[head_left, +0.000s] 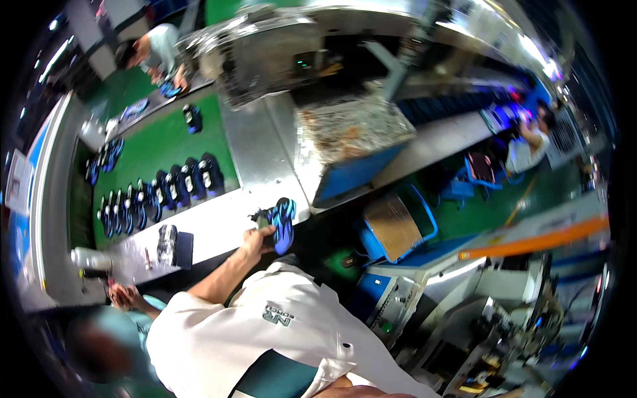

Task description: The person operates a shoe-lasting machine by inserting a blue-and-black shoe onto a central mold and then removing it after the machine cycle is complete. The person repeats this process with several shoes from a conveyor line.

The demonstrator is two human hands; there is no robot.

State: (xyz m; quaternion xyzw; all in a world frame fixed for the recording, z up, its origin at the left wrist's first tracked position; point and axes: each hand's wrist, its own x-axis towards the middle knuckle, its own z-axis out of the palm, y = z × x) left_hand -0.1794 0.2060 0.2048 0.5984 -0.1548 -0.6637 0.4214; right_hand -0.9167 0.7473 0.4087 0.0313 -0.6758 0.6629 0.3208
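Left hand [256, 241] clamped on blue-purple shoe [284, 224] by counter's [215, 224] near right corner, right hand out of view; other shoes [159, 190] already lined up past counter's far edge, held one not yet set down.

Bright lamps [531, 48] glare above green floor [458, 222] and blue-framed chair [393, 227].

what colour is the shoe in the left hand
The shoe is mostly blue-violet with black parts, in the head view.
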